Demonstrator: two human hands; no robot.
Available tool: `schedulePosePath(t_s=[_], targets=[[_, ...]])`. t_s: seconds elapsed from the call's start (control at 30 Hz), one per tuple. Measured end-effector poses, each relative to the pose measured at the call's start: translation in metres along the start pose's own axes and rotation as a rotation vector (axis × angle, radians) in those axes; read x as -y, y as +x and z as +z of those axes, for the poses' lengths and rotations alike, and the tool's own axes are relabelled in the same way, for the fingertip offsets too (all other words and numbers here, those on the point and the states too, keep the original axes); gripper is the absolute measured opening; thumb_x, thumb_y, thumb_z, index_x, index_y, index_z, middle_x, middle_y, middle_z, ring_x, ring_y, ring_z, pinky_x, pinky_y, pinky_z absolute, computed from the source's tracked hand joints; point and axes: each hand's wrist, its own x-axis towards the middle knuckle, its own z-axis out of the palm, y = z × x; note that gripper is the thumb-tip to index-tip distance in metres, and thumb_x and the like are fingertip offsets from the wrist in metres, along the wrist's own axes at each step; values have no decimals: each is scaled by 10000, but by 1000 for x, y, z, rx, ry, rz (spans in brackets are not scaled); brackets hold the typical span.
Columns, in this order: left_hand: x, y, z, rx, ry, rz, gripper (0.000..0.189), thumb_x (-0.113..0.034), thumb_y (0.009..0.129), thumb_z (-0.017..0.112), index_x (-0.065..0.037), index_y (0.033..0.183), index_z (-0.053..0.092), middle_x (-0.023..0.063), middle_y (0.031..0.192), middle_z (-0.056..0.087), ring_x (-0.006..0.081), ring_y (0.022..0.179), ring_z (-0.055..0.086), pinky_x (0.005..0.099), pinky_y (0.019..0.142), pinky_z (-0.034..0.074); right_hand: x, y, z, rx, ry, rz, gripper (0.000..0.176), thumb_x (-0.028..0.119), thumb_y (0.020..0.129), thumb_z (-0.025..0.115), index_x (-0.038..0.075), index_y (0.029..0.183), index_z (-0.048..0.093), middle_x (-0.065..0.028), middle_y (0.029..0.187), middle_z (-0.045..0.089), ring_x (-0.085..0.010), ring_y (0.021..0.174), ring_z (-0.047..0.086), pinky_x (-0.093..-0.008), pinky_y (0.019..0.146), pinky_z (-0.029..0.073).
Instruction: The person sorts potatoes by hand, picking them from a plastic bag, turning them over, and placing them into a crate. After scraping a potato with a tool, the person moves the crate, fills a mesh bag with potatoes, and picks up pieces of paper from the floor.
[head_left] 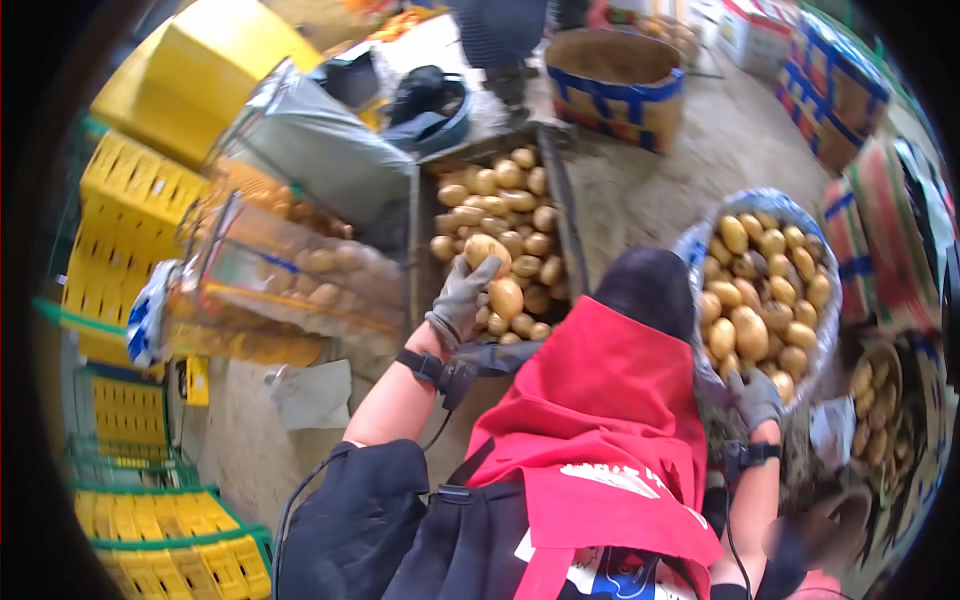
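My left hand (462,296), in a grey glove, is raised over a dark crate (417,215) of potatoes and grips one potato (484,250). My right hand (756,398), also gloved, rests on the near rim of a round foil-lined basket (700,238) full of potatoes; whether it holds anything is hidden. A person in a red top (600,400) with a dark head covering sits directly in front of me, between the two containers.
Yellow and green plastic crates (130,215) stack along the left. A clear bag of potatoes (280,280) lies beside the dark crate. A cardboard tub with blue tape (615,85) stands at the back. More baskets (880,400) sit at the right.
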Motion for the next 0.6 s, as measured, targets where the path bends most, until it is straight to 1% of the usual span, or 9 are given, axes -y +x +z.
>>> schedulePosePath(t_s=[0.03,0.13,0.23,0.27,0.33,0.4,0.47,0.5,0.6], targets=[[4,-1,-29,2,-150,-1,508,-378,960,754,-211,1393,549,16,1256,652,181,1129,649,362,860,578,19,-4,-10,25,-73,25,630,604,874,647,0,1025,743,-278,1053,733,-440,1030,697,-495,905,539],[-58,-36,-68,52,-338,100,522,-481,946,745,-120,1299,613,63,1160,716,209,1015,716,368,843,595,20,2,-8,92,-168,40,716,633,841,681,-20,1134,713,-282,1154,716,-448,1105,676,-502,958,529],[-154,-41,-137,-38,-253,411,542,-530,962,699,-60,1230,660,115,1083,760,231,924,750,362,825,630,15,4,1,27,-80,17,711,605,825,730,-23,1159,709,-295,1159,710,-456,1112,670,-506,962,527],[-185,-33,-184,-24,-438,465,561,-528,978,677,-34,1243,659,142,1152,753,260,1008,748,370,902,628,18,5,1,21,-78,19,711,605,825,730,-23,1159,709,-295,1159,710,-456,1112,670,-506,962,527],[-256,-33,-227,-317,-494,791,615,-515,1027,572,14,1338,622,209,1328,688,326,1173,704,437,1059,567,18,1,1,45,44,30,713,573,823,760,-28,1199,691,-303,1176,703,-461,1125,662,-509,967,524],[-289,-22,-306,278,-551,710,656,-517,1037,528,39,1379,591,224,1381,653,335,1239,668,464,1097,540,7,7,13,-5,41,-13,726,570,814,784,-21,1219,664,-302,1202,692,-466,1139,648,-513,960,526],[-290,-17,-224,-392,-575,789,706,-608,1014,530,34,1291,623,218,1337,675,329,1250,661,453,1065,563,17,3,12,-65,-3,17,691,580,803,795,-23,1124,688,-289,1126,712,-456,1106,667,-502,932,528],[-278,-12,-187,-373,-510,733,684,-575,1031,519,40,1317,611,211,1360,665,320,1269,651,461,1052,569,23,3,10,-65,10,36,696,564,786,814,-27,1130,684,-288,1143,710,-444,1109,673,-498,931,532],[-213,46,-112,372,-587,495,578,-500,1049,550,-11,1352,607,186,1346,681,300,1253,660,462,1061,549,42,2,-7,54,36,136,690,518,757,791,-27,1172,709,-297,1175,715,-427,1123,694,-490,938,547]])
